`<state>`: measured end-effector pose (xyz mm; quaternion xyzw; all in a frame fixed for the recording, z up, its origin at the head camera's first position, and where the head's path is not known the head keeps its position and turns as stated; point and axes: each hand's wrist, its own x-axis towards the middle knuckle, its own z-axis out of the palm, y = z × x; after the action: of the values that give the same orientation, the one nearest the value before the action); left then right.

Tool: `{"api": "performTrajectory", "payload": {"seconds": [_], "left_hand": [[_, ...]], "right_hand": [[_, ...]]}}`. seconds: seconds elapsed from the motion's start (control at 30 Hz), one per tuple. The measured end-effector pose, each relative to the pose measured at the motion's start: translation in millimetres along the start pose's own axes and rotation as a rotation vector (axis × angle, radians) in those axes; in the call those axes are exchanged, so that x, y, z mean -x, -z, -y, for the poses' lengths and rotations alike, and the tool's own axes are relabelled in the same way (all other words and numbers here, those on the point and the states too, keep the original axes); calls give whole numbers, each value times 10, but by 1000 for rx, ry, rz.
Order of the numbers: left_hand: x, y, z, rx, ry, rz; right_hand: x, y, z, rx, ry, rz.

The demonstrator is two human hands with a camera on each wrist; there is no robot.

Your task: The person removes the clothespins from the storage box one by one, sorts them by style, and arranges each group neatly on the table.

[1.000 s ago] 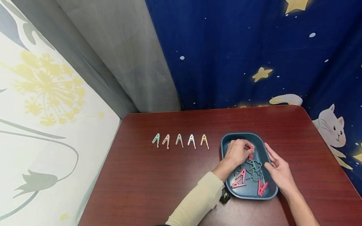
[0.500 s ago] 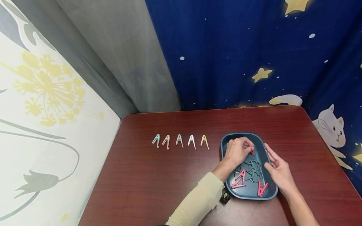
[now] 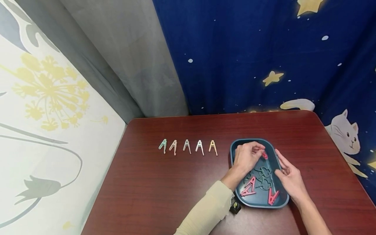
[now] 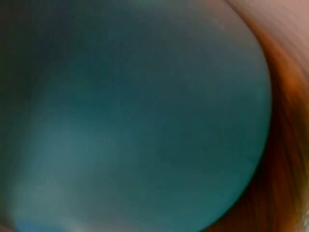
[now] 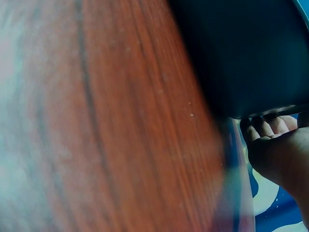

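Note:
A pink clothespin (image 3: 265, 155) is pinched between the thumb and fingers of my left hand (image 3: 246, 157), over the far end of the blue tray (image 3: 259, 198); the fingers hide part of it. My right hand (image 3: 290, 179) grips the tray's right rim, thumb over the edge and fingers along the outside. In the right wrist view, the fingers (image 5: 270, 126) of that hand press against the dark tray wall (image 5: 251, 58). More pink clothespins (image 3: 273, 197) lie near the tray's front, beside thin green outline-shaped pieces (image 3: 264, 179). The left wrist view shows only blurred teal tray surface (image 4: 145, 121).
Left of the tray, several small clothespins stand apart in a row on the reddish-brown table (image 3: 164, 186), from a green clothespin (image 3: 163, 146) to a yellow clothespin (image 3: 212, 147). A dark blue curtain (image 3: 229, 58) hangs behind the table's far edge.
The pink clothespin in my left fingers has turned, its lower end swinging up and to the right. My right hand keeps its place on the rim.

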<state>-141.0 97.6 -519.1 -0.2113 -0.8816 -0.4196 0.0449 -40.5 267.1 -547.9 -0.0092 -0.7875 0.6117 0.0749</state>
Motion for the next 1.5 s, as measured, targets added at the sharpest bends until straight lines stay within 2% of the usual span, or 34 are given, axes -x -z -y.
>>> {"api": "performTrajectory", "payload": {"seconds": [0.13,0.23,0.4,0.6,0.67,0.9,1.13,1.33,1.5], "left_hand": [[6,17,-13,46,42,-13],[18,62,-31,85,108,-15],[16,151,-27,148,166,-68],[23,314,-12,305,148,-163],[38,389,13,323,131,-205],[144,660,246,342,81,-398],[354,839,571,413,114,-582],[562,988,781,415,134,-689],[725,1098,923,412,176,-749]], "right_hand": [[-4,5,4,10,-13,8],[-6,4,8,10,-26,16],[-4,-3,12,12,-37,18],[-6,-7,17,21,-23,20],[-7,-9,19,21,-17,21],[-7,-16,15,15,7,20],[-7,-20,18,19,7,22],[-8,-22,21,23,4,21],[-2,-18,23,16,0,22]]}}
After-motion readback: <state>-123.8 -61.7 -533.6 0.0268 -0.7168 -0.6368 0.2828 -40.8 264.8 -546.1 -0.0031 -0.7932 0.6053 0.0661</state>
